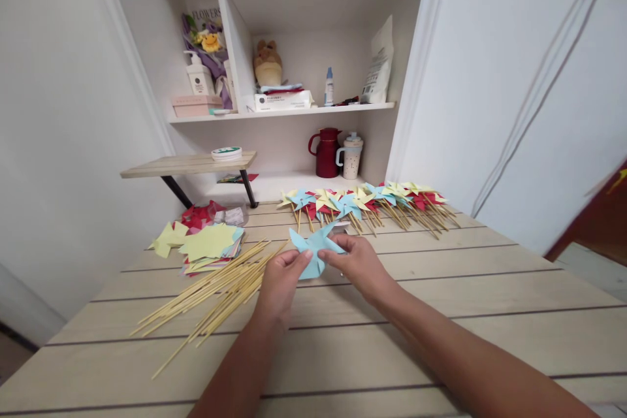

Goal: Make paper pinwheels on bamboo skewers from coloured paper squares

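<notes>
We've got the blue paper pinwheel [315, 249] held just above the table [441, 313], dead centre. Left hand [281, 277] pinches its lower edge at about 7 o'clock, thumb on top; right hand [356, 260] pinches the flap at 3 o'clock, fingers curled over it. Both hands closed on the paper, not spread.

Step in hand, as we read it: folding the corners of the blue sheet in twd the middle to form the blades. No stick on it yet.

At 9 o'clock of the hands lie the bamboo sticks [215, 290] in a loose fan, and beyond them at 10 o'clock the stack of cut paper squares [208, 245], yellow on top. At 12 o'clock, along the table's far edge, a row of finished pinwheels [365, 202], blue, yellow, red.

Next move prob needs the flaps kept pressed at the centre w/ one hand while the other goes left for a stick; letting go too soon could spring the folds open
</notes>
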